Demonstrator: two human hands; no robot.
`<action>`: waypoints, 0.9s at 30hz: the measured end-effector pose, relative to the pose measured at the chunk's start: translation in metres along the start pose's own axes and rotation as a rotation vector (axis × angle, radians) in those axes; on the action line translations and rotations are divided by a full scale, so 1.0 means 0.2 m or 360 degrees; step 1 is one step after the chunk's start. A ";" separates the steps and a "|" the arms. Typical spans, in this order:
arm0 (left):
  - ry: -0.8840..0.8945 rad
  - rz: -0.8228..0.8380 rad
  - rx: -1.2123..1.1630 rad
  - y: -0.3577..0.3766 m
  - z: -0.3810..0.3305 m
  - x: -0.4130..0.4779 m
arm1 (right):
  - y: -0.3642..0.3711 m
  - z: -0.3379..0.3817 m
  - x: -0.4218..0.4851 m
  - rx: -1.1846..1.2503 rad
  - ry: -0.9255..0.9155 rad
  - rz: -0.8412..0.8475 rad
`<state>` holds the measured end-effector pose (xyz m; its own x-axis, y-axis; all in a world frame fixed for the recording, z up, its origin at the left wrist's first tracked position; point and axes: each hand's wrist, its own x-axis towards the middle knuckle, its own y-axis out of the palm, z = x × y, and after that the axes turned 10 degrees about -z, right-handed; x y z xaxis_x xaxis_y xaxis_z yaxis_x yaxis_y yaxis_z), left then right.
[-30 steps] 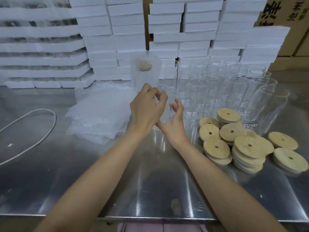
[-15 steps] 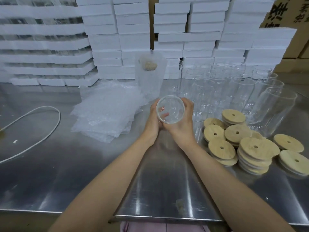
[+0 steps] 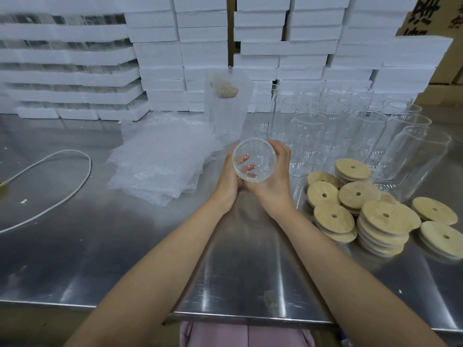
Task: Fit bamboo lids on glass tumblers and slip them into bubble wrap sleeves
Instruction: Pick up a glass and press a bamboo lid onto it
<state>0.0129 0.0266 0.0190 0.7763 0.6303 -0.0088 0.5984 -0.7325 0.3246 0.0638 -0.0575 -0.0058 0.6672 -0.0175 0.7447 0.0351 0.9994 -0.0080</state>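
a clear glass tumbler [image 3: 254,160] is held above the middle of the steel table [image 3: 75,246], its open mouth tipped toward the camera, with no lid on it. it is clasped from both sides: the left hand [image 3: 229,176] is wrapped around its left wall, and the right hand [image 3: 274,175] is curled around its right wall and base. fingertips [image 3: 246,169] are seen through the glass, pressed against it.

just to the right, bamboo lids [image 3: 385,217] are heaped in loose stacks on the table, each with a small hole in it. behind them, at the far right, empty tumblers [image 3: 325,131] are grouped upright, and one larger-looking glass [image 3: 416,159] at the near edge of the group is tilted. to the left of the hands a flat pile of bubble wrap sleeves [image 3: 157,159] is laid out. beyond the hands, one sleeved tumbler [image 3: 226,108] is stood upright, a lid dimly visible through the wrap. a white cord [image 3: 62,186] is looped at the far left. white foam boxes [image 3: 160,58] are stacked along the back.
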 end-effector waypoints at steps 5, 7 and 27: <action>-0.0089 -0.0043 -0.0002 0.00 0.00 0.02 | -0.01 0.03 0.00 0.0125 0.0177 0.0065; -0.0147 -0.0014 -0.0073 0.00 0.00 0.01 | -0.02 0.06 0.00 0.0237 0.0334 0.0121; -0.0418 0.0373 -0.0454 -0.06 -0.02 0.02 | -0.09 0.14 0.05 0.1910 0.1952 0.0717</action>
<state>0.0090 0.0388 0.0181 0.9304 0.3420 -0.1318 0.3503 -0.7242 0.5939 0.0488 -0.0752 0.0199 0.6109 0.7893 -0.0611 -0.4278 0.3941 0.8134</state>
